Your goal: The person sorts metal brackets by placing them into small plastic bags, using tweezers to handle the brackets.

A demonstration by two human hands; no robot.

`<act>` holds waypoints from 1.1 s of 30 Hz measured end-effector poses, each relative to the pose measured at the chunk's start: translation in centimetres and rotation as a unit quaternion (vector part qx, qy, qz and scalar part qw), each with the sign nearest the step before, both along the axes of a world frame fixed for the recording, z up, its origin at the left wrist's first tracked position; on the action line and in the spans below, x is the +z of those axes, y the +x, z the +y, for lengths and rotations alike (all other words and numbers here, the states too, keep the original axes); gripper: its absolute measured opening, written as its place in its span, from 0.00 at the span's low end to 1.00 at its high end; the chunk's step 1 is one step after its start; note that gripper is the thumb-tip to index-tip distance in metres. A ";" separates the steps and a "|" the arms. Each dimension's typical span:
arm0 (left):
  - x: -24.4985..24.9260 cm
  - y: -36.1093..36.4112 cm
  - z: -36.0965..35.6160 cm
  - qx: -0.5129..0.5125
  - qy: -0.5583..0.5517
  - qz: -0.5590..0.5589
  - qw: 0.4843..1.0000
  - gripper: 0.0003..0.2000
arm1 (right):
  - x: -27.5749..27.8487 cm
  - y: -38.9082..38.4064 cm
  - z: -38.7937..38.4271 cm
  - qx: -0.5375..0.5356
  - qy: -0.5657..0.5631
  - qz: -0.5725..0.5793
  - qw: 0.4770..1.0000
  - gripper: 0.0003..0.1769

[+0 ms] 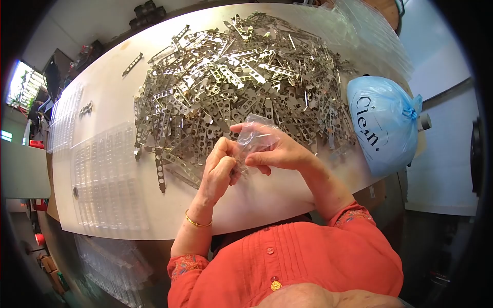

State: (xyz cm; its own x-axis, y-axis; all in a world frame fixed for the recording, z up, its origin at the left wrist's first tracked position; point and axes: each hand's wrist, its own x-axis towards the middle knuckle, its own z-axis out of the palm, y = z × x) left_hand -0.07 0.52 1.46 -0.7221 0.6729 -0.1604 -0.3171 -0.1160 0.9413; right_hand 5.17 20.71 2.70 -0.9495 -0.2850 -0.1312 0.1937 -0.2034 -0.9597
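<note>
A small clear plastic bag [252, 137], crumpled and shiny, is between my two hands above the near edge of a big heap of perforated metal strips [241, 77]. My left hand [220, 168] is curled closed, its fingertips gripping the bag's lower left side. With thumb and fingers, my right hand [285, 153] holds the bag from the right, the index finger stretched behind the film. Whether anything lies inside the bag or under the left fingers is hard to make out. Metal strips lie just beyond both hands.
A tied blue plastic bag [382, 123] stands on the white table [179, 220] at the right. Clear plastic trays [110, 179] lie at the left, others [115, 267] below the table edge. Clear plastic sheets [370, 36] are at the back right. One loose strip [132, 64] lies apart.
</note>
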 end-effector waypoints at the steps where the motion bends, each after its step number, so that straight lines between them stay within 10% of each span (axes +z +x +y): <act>1: 0.0 0.1 0.0 -0.007 -0.011 0.004 1.000 0.09 | 0.1 0.0 -0.1 0.003 -0.002 -0.011 1.000 0.43; 14: 0.1 1.1 0.9 -0.073 -0.004 0.087 0.994 0.13 | 0.9 -0.1 -0.4 0.061 0.072 -0.070 0.993 0.51; 22: 0.2 0.4 -0.1 -0.011 -0.079 0.140 0.987 0.05 | 0.7 -0.5 0.6 0.133 0.176 -0.063 0.973 0.30; 27: -0.3 0.1 0.3 0.052 -0.099 0.330 0.937 0.03 | 0.5 0.4 0.8 -0.050 -0.070 -0.039 0.995 0.22; 33: -0.5 0.4 0.5 0.057 -0.092 0.418 0.902 0.01 | 0.2 0.4 1.1 -0.023 0.011 -0.028 0.999 0.13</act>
